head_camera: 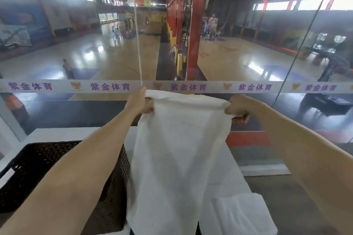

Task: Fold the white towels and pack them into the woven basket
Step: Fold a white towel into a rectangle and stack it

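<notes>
Center frame, a white towel (177,149) hung lengthwise, held up by its top corners. Left hand (139,101) pinched the upper-left corner, right hand (236,106) pinched the upper-right. Dark woven basket (38,160) sat lower left on a white table (63,133). Another towel (242,213), folded, lay lower right.

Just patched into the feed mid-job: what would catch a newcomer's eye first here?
A white towel hangs in the middle, its top corners pinched by the left hand and right hand. A dark woven basket sits lower left; a folded towel lies lower right.
</notes>
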### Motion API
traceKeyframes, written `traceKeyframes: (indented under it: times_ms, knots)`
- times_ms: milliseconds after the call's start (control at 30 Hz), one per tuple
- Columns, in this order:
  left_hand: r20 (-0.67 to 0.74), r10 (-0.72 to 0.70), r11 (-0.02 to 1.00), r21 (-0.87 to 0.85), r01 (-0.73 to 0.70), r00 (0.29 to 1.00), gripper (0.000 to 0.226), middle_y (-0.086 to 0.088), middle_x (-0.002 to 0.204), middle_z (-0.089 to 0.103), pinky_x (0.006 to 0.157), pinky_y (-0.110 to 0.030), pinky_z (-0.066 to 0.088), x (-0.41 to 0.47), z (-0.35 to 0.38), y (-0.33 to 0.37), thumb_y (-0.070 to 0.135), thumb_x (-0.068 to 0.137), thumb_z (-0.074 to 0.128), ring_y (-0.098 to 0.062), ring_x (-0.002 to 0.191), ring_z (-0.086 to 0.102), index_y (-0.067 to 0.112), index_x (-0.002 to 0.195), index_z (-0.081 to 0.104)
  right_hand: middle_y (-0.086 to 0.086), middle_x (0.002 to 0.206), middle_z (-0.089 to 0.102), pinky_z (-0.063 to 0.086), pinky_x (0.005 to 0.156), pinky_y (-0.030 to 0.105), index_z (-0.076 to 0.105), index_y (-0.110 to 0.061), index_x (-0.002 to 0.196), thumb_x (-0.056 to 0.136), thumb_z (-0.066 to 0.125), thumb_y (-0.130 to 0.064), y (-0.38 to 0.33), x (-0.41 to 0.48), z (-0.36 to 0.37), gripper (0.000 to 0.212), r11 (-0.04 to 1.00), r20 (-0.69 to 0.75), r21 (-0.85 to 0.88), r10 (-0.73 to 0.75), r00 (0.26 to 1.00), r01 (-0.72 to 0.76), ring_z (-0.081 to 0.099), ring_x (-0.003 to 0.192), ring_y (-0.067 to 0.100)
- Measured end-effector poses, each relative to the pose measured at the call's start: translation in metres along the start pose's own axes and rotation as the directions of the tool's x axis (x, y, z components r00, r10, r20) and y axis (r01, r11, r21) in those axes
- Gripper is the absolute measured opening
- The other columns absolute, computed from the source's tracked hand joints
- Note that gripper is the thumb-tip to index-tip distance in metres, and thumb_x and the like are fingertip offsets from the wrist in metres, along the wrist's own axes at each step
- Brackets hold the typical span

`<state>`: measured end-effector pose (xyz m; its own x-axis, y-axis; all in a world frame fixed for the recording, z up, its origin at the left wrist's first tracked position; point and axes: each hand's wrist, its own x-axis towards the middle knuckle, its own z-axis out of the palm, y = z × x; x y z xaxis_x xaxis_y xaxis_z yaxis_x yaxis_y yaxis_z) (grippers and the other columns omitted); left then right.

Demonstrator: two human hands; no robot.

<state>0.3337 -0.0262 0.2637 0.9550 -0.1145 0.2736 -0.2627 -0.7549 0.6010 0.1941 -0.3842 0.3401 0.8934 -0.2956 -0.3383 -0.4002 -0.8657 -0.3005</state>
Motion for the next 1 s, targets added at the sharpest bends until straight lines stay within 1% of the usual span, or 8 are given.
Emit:
traceKeyframes:
  times_ms: [67,200,300,533,700,833,933,1000]
  knots:
    - [-0.097,0.012,0.996,-0.089,-0.02,0.995,0.029,-0.016,0.122,0.068,0.082,-0.036,0.043,0.02,-0.002,0.02,0.009,0.101,0.066,-0.036,0.112,0.063,0.002,0.128,0.059,0.019,0.072,0.071,0.048,0.04,0.025,0.059,0.002,0.104,0.108,0.037,-0.01,-0.005,0.023,-0.02,0.026,0.949,-0.057,0.314,0.028,0.998,-0.009,0.056,0.037,0.022]
    - [-0.279,0.034,0.978,-0.186,-0.089,0.96,0.033,-0.025,0.132,0.067,0.095,-0.038,0.045,0.04,-0.028,0.066,0.005,0.105,0.058,-0.04,0.122,0.063,-0.004,0.137,0.058,0.019,0.095,0.078,0.066,0.067,0.054,0.074,-0.012,0.108,0.1,0.06,-0.014,-0.009,0.059,-0.055,0.017,0.658,-0.404,0.696,0.029,0.914,0.287,0.079,0.068,0.036]
    - [-0.351,0.08,0.951,-0.255,-0.177,0.933,0.034,-0.022,0.127,0.069,0.095,-0.044,0.049,0.042,-0.054,0.091,0.0,0.099,0.058,-0.033,0.116,0.064,-0.001,0.133,0.059,0.005,0.094,0.081,0.066,0.077,0.053,0.077,-0.037,0.087,0.092,0.063,-0.019,-0.009,0.05,-0.07,0.023,0.676,-0.631,0.564,-0.019,0.776,0.475,0.08,0.082,0.028]
    - [-0.422,0.172,0.952,-0.163,-0.261,0.89,0.025,-0.008,0.099,0.069,0.074,-0.041,0.051,-0.004,-0.046,0.077,0.015,0.084,0.062,-0.024,0.086,0.062,0.011,0.109,0.061,0.009,0.106,0.076,0.054,0.087,0.043,0.072,-0.016,0.118,0.091,0.046,-0.006,0.024,0.01,-0.014,0.038,0.752,-0.82,0.332,-0.069,0.568,0.57,0.066,0.096,0.028]
    - [-0.2,0.118,0.991,-0.046,-0.13,0.973,0.033,0.004,0.113,0.067,0.084,-0.033,0.047,-0.098,0.027,-0.003,0.004,0.087,0.068,-0.015,0.1,0.059,0.015,0.119,0.07,0.0,0.101,0.08,0.052,0.082,0.032,0.079,-0.02,0.117,0.087,0.064,0.0,0.094,-0.007,0.109,0.039,0.791,-0.717,0.311,-0.169,0.676,0.527,0.072,0.089,0.02]
    - [0.076,0.071,0.98,0.179,-0.083,0.995,0.012,0.006,0.091,0.073,0.076,-0.037,0.054,-0.176,0.084,-0.074,0.014,0.093,0.061,-0.017,0.081,0.067,0.018,0.091,0.071,-0.005,0.106,0.07,0.047,0.083,0.031,0.079,-0.026,0.119,0.091,0.068,-0.012,0.16,0.004,0.223,0.033,0.935,-0.392,0.169,-0.226,0.892,0.312,0.069,0.103,0.026]
    - [0.244,0.014,0.957,0.277,-0.084,0.97,0.02,0.003,0.074,0.064,0.066,-0.039,0.049,-0.221,0.112,-0.111,0.018,0.09,0.053,-0.021,0.071,0.064,0.018,0.072,0.06,-0.006,0.124,0.064,0.049,0.105,0.031,0.077,-0.018,0.119,0.097,0.072,-0.024,0.195,0.007,0.286,0.024,0.941,-0.198,0.079,-0.31,0.93,0.33,0.064,0.117,0.019]
    - [0.276,-0.073,0.959,0.284,-0.009,0.958,0.022,0.005,0.074,0.063,0.067,-0.04,0.05,-0.24,0.12,-0.125,0.015,0.092,0.058,-0.016,0.071,0.061,0.02,0.071,0.061,-0.004,0.123,0.07,0.048,0.1,0.028,0.077,-0.017,0.116,0.099,0.072,-0.029,0.198,-0.002,0.302,0.021,0.943,-0.077,0.115,-0.305,0.949,0.312,0.065,0.117,0.022]
